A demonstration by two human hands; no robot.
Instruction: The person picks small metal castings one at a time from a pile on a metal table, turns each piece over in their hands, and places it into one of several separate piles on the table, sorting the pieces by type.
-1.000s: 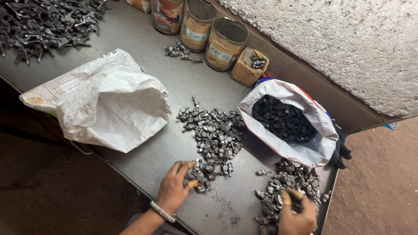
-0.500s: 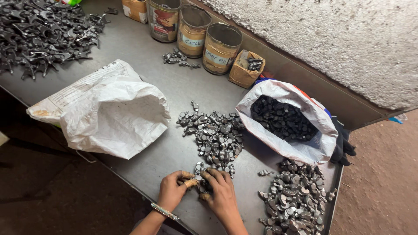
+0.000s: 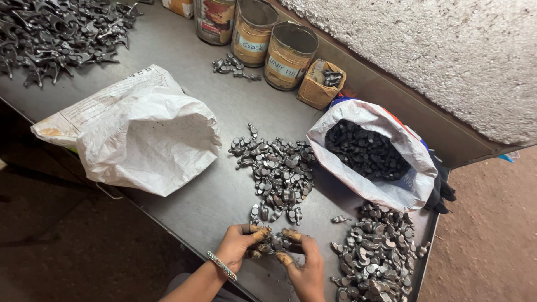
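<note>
Left hand [image 3: 239,247] and right hand [image 3: 302,263] meet at 6 o'clock of metal table [image 3: 224,106], fingers pinched together on small metal parts [image 3: 272,244]; central parts pile [image 3: 277,170] just at 12 o'clock; open sack [image 3: 369,154] at 2 o'clock.

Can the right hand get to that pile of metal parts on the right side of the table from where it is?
Probably yes. The right hand is at the small parts near the table's front edge, and the pile of metal parts lies just beside it, with only bare table between.
</note>
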